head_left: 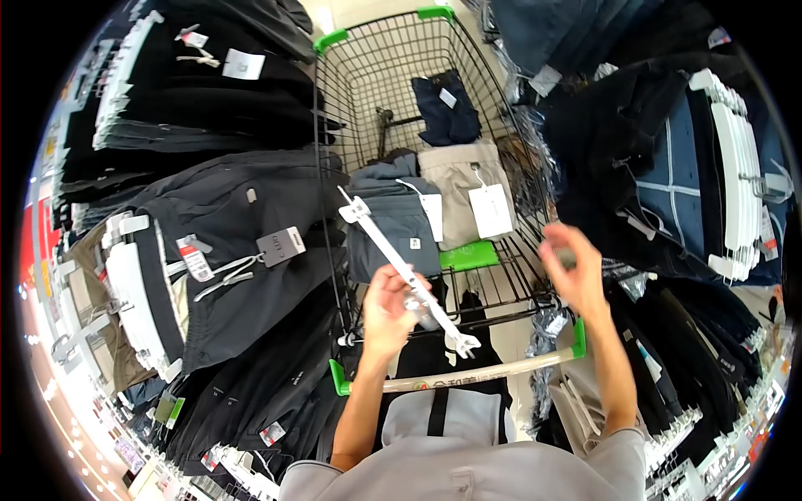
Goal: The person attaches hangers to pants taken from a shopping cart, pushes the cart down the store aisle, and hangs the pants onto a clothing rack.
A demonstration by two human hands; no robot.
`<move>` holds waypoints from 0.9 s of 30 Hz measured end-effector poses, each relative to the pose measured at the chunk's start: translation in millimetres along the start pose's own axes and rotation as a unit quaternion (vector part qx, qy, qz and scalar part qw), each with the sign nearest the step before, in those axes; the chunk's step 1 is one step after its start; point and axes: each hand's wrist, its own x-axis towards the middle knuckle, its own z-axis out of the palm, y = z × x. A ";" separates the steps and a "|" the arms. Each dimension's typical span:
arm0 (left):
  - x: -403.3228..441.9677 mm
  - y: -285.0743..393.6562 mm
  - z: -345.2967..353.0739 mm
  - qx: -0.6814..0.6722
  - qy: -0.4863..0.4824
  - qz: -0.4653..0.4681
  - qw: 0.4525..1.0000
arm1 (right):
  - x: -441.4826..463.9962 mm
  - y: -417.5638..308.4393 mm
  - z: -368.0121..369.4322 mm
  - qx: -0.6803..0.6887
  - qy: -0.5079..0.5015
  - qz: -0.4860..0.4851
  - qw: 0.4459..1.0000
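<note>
My left hand is closed around the middle of a white clip hanger, held slanting over the near end of a shopping cart. No garment hangs from its clips. To the right, my right hand is raised by the cart's side with its fingers apart and nothing in them. Inside the cart, folded dark grey trousers lie beside folded beige trousers, both with white tags. Farther in is a folded navy garment with a small tag.
Racks crowd both sides of the cart. On the left hang dark trousers with tags; on the right, dark jeans hang on white hangers. The cart's handlebar crosses in front of my body. A green panel shows under the beige trousers.
</note>
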 end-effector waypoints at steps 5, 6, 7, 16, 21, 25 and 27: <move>10.2 2.5 30.6 0.024 -0.079 -0.050 0.995 | -18.6 -54.7 32.0 0.262 -0.220 -0.003 0.940; 11.3 12.4 44.8 0.020 -0.076 -0.076 0.994 | -18.9 -51.6 40.7 0.319 -0.243 0.029 0.916; 14.0 9.3 53.1 0.006 -0.068 -0.074 0.995 | -17.0 -47.7 44.8 0.387 -0.281 0.071 0.875; 68.4 4.9 55.1 0.221 -0.207 -0.041 0.952 | -27.7 -42.5 53.4 0.293 -0.231 0.287 0.882; 127.3 9.8 44.8 0.143 -0.110 -0.069 0.981 | -51.3 -38.8 64.5 0.242 -0.159 0.335 0.897; 140.2 4.7 42.2 0.158 -0.161 -0.073 0.971 | -60.3 -52.8 68.7 -0.001 -0.114 0.249 0.962; 140.3 5.1 43.4 0.158 -0.174 -0.083 0.968 | -59.1 -75.2 62.1 -0.280 0.003 0.069 0.958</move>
